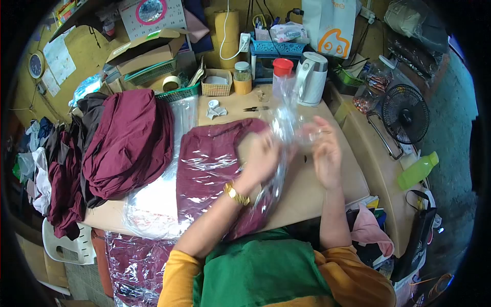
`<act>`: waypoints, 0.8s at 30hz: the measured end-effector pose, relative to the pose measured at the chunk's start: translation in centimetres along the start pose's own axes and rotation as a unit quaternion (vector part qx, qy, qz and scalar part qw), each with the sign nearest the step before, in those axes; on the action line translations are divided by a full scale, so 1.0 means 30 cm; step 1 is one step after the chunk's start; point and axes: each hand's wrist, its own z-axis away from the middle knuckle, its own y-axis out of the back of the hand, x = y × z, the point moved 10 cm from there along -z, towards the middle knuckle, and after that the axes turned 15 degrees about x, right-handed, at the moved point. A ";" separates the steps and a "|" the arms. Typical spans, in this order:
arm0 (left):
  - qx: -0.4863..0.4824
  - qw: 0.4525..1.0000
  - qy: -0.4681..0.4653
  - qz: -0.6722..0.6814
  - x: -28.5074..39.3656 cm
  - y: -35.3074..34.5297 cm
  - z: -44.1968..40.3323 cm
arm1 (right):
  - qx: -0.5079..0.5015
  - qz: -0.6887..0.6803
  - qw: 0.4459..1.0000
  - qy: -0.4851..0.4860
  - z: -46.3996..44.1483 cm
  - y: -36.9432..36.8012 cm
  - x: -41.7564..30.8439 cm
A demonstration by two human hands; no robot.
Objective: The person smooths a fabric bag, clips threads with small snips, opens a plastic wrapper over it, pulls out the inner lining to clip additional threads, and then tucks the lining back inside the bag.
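A folded maroon garment lies on the table inside a clear plastic bag. The bag's loose end stands up, crumpled and smeared by motion. My left hand, below a gold wristwatch, is closed on the plastic at the garment's right side. To the right of the bag's end, my right hand is raised with its fingers apart. It is partly blurred, and I see nothing held in it.
A maroon cloth pile and flat clear plastic bags lie left. Behind are small pliers, a jar, a red-lidded container and a white kettle. A black fan and green bottle stand right.
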 end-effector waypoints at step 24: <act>0.436 0.853 0.115 0.262 -0.641 1.032 0.638 | -0.227 0.676 0.701 0.010 0.220 -0.084 0.403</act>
